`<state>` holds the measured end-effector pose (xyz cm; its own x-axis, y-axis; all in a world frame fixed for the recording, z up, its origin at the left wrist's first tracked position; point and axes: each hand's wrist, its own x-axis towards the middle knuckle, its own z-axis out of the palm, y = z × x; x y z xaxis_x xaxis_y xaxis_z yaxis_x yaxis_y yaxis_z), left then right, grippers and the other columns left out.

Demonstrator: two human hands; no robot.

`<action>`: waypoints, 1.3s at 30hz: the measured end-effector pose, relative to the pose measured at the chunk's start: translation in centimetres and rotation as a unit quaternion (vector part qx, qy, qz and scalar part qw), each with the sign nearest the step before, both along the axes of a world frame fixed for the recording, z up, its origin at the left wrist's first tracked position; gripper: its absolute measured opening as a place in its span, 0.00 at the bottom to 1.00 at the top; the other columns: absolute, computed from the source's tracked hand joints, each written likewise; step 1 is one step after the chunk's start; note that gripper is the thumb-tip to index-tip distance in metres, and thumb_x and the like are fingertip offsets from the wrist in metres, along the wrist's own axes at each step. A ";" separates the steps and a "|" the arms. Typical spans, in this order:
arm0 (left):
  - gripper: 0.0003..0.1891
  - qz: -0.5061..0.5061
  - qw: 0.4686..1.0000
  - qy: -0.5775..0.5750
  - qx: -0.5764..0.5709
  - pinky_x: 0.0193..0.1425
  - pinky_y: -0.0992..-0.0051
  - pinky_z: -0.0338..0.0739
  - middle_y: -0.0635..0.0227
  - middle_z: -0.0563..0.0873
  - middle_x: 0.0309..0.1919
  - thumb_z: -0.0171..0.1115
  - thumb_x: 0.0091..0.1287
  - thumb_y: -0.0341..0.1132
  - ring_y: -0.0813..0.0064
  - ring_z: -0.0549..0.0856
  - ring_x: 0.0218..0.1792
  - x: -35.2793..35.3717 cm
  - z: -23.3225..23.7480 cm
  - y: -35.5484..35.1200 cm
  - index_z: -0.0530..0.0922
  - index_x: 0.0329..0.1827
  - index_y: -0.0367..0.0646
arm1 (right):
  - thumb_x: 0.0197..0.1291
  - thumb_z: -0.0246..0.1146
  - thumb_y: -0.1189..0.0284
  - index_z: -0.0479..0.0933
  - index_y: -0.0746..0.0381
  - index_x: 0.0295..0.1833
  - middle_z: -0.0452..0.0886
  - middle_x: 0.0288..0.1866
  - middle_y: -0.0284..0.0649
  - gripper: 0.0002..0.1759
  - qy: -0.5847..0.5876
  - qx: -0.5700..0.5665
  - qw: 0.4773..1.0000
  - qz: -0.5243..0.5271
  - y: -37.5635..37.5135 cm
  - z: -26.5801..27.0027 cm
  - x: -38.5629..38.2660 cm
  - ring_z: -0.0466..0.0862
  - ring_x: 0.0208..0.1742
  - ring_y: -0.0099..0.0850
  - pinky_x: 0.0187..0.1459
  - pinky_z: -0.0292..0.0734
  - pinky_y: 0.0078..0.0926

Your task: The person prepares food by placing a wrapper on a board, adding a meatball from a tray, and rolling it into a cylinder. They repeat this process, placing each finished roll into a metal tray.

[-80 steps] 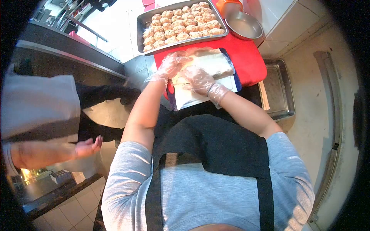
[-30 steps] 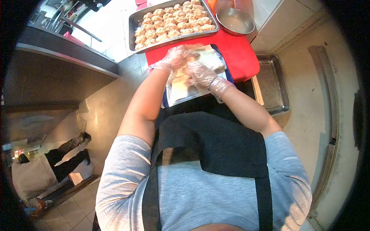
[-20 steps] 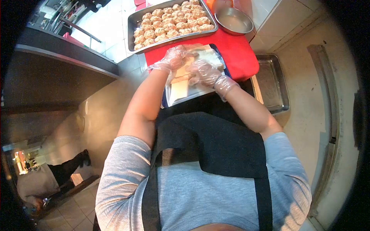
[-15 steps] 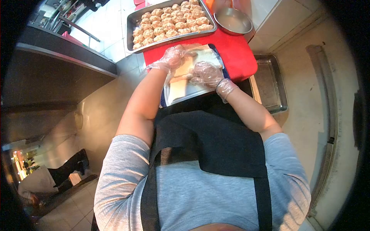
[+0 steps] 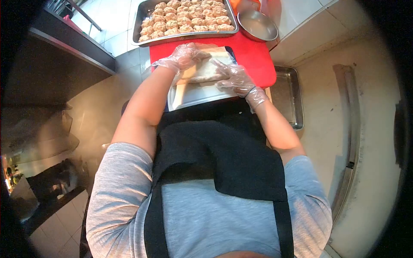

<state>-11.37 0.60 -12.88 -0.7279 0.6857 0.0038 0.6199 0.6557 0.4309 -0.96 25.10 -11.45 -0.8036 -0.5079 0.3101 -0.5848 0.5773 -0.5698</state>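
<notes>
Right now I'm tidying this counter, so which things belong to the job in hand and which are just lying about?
In use: pale sheets under left grip and right grip; white tray beneath them; likely the pan of meat balls.
Lying about: metal bowl; empty metal tray; orange container.

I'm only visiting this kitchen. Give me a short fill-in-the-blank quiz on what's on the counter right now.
The left hand and the right hand each wear a clear plastic ____.
They touch pale sheets on a white tray, which lies on a board coloured ____.
Right of the metal tray of pale lumps stands a round metal ____.
Missing words: glove; red; bowl.
</notes>
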 end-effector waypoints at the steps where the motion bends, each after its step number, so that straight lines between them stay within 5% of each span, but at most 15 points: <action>1: 0.20 0.001 1.000 0.021 0.017 0.59 0.61 0.76 0.55 0.82 0.47 0.61 0.65 0.35 0.54 0.82 0.51 -0.1 -0.4 -0.1 0.83 0.59 0.66 | 0.49 0.72 0.68 0.72 0.53 0.70 0.83 0.37 0.46 0.38 -0.024 -0.014 1.000 -0.008 0.1 0.8 0.4 0.84 0.41 0.44 0.49 0.78 0.42; 4: 0.16 0.010 0.998 0.039 0.044 0.55 0.62 0.78 0.57 0.84 0.45 0.64 0.64 0.37 0.57 0.84 0.48 0.0 -0.5 0.1 0.86 0.54 0.67 | 0.51 0.73 0.67 0.68 0.57 0.73 0.86 0.44 0.46 0.41 -0.040 0.084 0.995 -0.045 0.7 0.0 1.1 0.86 0.43 0.44 0.48 0.80 0.36; 10: 0.19 0.005 0.999 -0.026 0.022 0.58 0.62 0.76 0.57 0.81 0.45 0.61 0.68 0.34 0.56 0.82 0.50 -0.2 -0.1 -0.1 0.83 0.60 0.68 | 0.51 0.73 0.71 0.70 0.56 0.71 0.86 0.43 0.45 0.39 -0.102 -0.065 0.992 -0.022 2.0 -0.2 0.5 0.86 0.45 0.45 0.49 0.80 0.37; 13: 0.19 -0.007 0.999 -0.021 0.032 0.56 0.63 0.77 0.58 0.82 0.44 0.62 0.67 0.34 0.57 0.82 0.48 -0.4 -0.7 -0.4 0.83 0.59 0.68 | 0.51 0.73 0.69 0.71 0.57 0.70 0.86 0.45 0.45 0.38 -0.011 0.012 1.000 -0.021 2.4 -1.0 0.9 0.84 0.48 0.46 0.51 0.79 0.39; 20: 0.20 0.044 0.987 -0.117 0.105 0.50 0.64 0.78 0.60 0.84 0.39 0.65 0.65 0.32 0.59 0.83 0.42 -2.2 -3.8 0.0 0.83 0.58 0.69 | 0.52 0.71 0.59 0.83 0.60 0.48 0.84 0.43 0.44 0.21 0.034 0.134 0.990 0.038 0.8 0.6 -0.9 0.83 0.46 0.45 0.51 0.76 0.42; 24: 0.18 -0.017 0.999 0.031 0.041 0.50 0.64 0.78 0.60 0.84 0.40 0.65 0.67 0.35 0.59 0.84 0.42 -1.1 -2.0 -0.4 0.84 0.57 0.70 | 0.51 0.71 0.58 0.84 0.61 0.43 0.84 0.41 0.44 0.20 -0.016 0.128 0.991 0.018 0.3 -0.4 -1.0 0.82 0.46 0.45 0.51 0.76 0.42; 28: 0.17 0.000 0.999 0.039 0.037 0.50 0.63 0.78 0.58 0.84 0.41 0.64 0.68 0.37 0.58 0.84 0.43 -0.5 -1.2 -0.1 0.83 0.58 0.71 | 0.52 0.69 0.57 0.84 0.60 0.43 0.83 0.41 0.45 0.19 -0.066 0.191 0.979 0.015 -0.2 0.6 -1.3 0.81 0.50 0.45 0.53 0.74 0.42; 30: 0.17 0.026 0.999 0.028 0.029 0.51 0.62 0.78 0.58 0.84 0.42 0.64 0.68 0.38 0.58 0.84 0.45 -0.2 -1.1 0.0 0.83 0.58 0.72 | 0.53 0.68 0.56 0.84 0.59 0.43 0.83 0.42 0.46 0.19 -0.048 0.167 0.984 0.046 -2.7 -0.2 -1.4 0.81 0.50 0.46 0.54 0.74 0.43; 32: 0.16 0.071 0.986 -0.133 0.075 0.52 0.63 0.78 0.57 0.84 0.43 0.63 0.68 0.39 0.57 0.84 0.46 -0.4 -0.6 0.4 0.83 0.57 0.71 | 0.55 0.66 0.56 0.84 0.58 0.43 0.82 0.44 0.46 0.18 -0.049 0.167 0.984 0.048 -3.7 -0.4 -1.4 0.81 0.51 0.46 0.55 0.73 0.44; 34: 0.16 0.059 0.988 -0.121 0.079 0.52 0.63 0.78 0.58 0.84 0.43 0.63 0.69 0.40 0.57 0.83 0.45 -0.8 -0.7 0.0 0.83 0.57 0.71 | 0.56 0.64 0.56 0.83 0.57 0.43 0.83 0.46 0.47 0.18 -0.069 0.194 0.978 0.021 -4.1 -0.1 -0.8 0.81 0.53 0.45 0.56 0.74 0.44; 36: 0.16 -0.014 0.997 0.059 0.040 0.51 0.63 0.77 0.59 0.85 0.42 0.63 0.69 0.40 0.57 0.83 0.42 -0.7 -2.0 -0.3 0.83 0.57 0.74 | 0.56 0.64 0.54 0.83 0.57 0.43 0.82 0.44 0.47 0.19 -0.068 0.177 0.981 0.028 -3.9 0.0 -0.7 0.80 0.51 0.47 0.56 0.73 0.45; 39: 0.14 -0.028 0.992 0.099 0.078 0.45 0.65 0.77 0.62 0.85 0.37 0.68 0.66 0.41 0.65 0.82 0.36 -0.9 -2.6 -0.5 0.85 0.55 0.62 | 0.56 0.65 0.53 0.84 0.55 0.46 0.81 0.43 0.46 0.20 -0.088 0.173 0.980 0.049 -4.6 0.6 -1.1 0.80 0.50 0.48 0.56 0.72 0.46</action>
<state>-12.23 0.14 -15.44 -0.6634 0.7047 0.2517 0.7357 0.5530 0.3910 -2.10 20.48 -10.81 -0.7717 -0.6352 -0.0331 -0.5574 0.7004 -0.4458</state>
